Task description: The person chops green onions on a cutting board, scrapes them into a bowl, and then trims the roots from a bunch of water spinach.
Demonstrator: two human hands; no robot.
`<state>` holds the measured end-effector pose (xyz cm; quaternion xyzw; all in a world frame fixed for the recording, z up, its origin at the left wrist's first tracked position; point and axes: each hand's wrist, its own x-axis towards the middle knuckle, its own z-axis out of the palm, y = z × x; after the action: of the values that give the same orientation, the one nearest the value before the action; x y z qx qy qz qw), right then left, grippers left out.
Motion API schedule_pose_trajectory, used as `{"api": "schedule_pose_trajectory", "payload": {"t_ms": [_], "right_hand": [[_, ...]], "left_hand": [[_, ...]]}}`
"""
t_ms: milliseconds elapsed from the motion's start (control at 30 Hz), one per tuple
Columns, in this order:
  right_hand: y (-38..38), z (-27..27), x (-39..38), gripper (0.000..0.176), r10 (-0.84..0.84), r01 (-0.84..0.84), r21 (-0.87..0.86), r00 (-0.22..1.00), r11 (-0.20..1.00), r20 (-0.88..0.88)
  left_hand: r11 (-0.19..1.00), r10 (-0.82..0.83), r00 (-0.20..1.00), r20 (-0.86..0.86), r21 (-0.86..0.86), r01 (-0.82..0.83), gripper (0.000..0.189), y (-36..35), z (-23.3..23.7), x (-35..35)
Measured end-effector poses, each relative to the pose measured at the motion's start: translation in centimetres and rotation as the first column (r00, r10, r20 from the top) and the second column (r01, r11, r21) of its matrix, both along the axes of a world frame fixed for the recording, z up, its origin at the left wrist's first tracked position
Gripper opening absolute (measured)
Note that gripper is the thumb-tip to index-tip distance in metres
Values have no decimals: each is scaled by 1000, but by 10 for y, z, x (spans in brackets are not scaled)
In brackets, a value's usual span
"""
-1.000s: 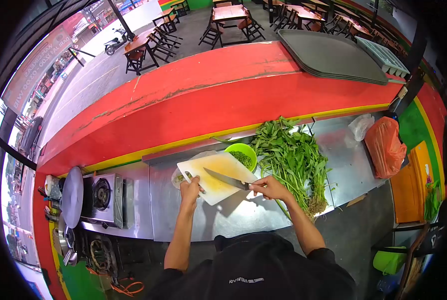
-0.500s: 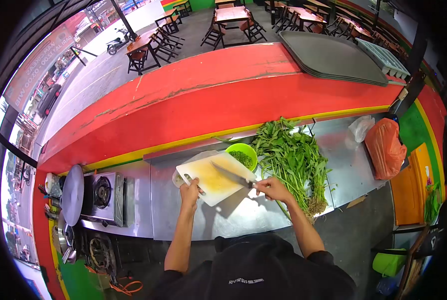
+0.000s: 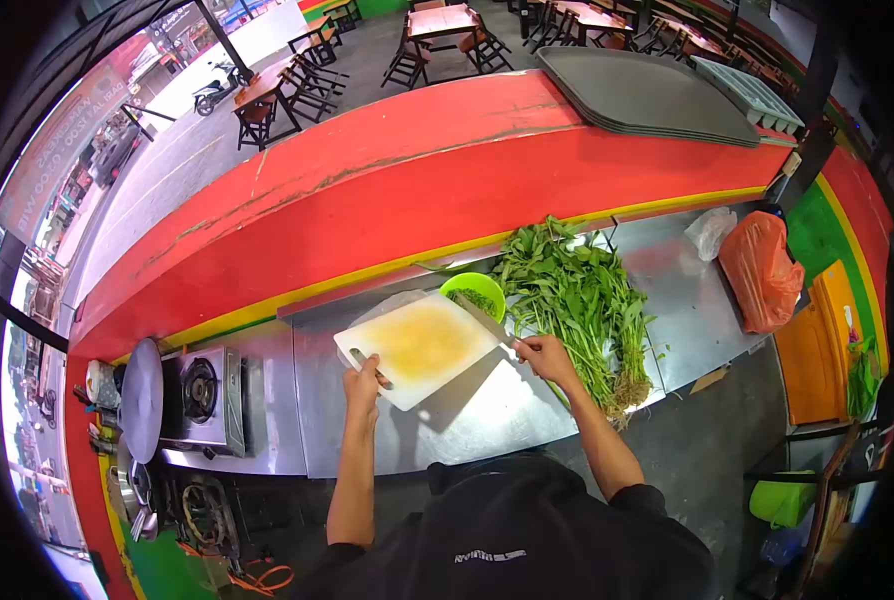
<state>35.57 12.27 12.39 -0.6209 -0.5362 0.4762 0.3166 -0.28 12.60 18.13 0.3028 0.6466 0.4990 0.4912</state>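
Observation:
My left hand (image 3: 363,382) grips a white cutting board (image 3: 419,345) by its handle-hole end; the board has a yellow stain and bears no food. My right hand (image 3: 543,357) is closed round the handle of a kitchen knife (image 3: 485,321), whose blade points up and left along the board's right edge, over the bowl. Just behind the board stands a light green bowl (image 3: 499,290) with chopped green herbs (image 3: 477,300) in it. Beyond my right hand lies a large pile of leafy greens (image 3: 572,300) with stems and roots.
A steel counter (image 3: 447,440) runs below a red wall ledge (image 3: 397,190). At left stands a gas stove (image 3: 202,400) beside a round grey lid-like disc (image 3: 143,400). Dark trays (image 3: 647,95) lie on the ledge. An orange plastic bag (image 3: 760,272) sits at right.
The knife has moved off the board's face to its right edge, over the bowl. The board has shifted slightly left and its surface shows more fully. My view has turned slightly.

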Motion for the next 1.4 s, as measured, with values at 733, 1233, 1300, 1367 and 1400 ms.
{"api": "schedule_pose_trajectory", "payload": {"t_ms": [733, 1233, 1300, 1367, 1400], "right_hand": [[-78, -36, -20, 32, -282, 253, -130, 901, 959, -330], [-165, -81, -104, 29, -377, 370, 116, 925, 922, 44], [-171, -79, -115, 27, -359, 351, 87, 927, 932, 107], [-172, -86, -124, 28, -333, 314, 136, 930, 940, 156], [-174, -93, -127, 28, -302, 267, 181, 932, 946, 202]], "left_hand": [[965, -233, 971, 62, -111, 238, 49, -87, -68, -93], [977, -159, 987, 9, -140, 158, 47, -87, -187, -87], [990, -119, 993, 4, -71, 119, 40, -83, -194, -89], [987, -159, 982, -98, -29, 157, 34, -83, -196, -89], [981, -186, 961, -204, 9, 192, 29, -84, -197, -90]]}}
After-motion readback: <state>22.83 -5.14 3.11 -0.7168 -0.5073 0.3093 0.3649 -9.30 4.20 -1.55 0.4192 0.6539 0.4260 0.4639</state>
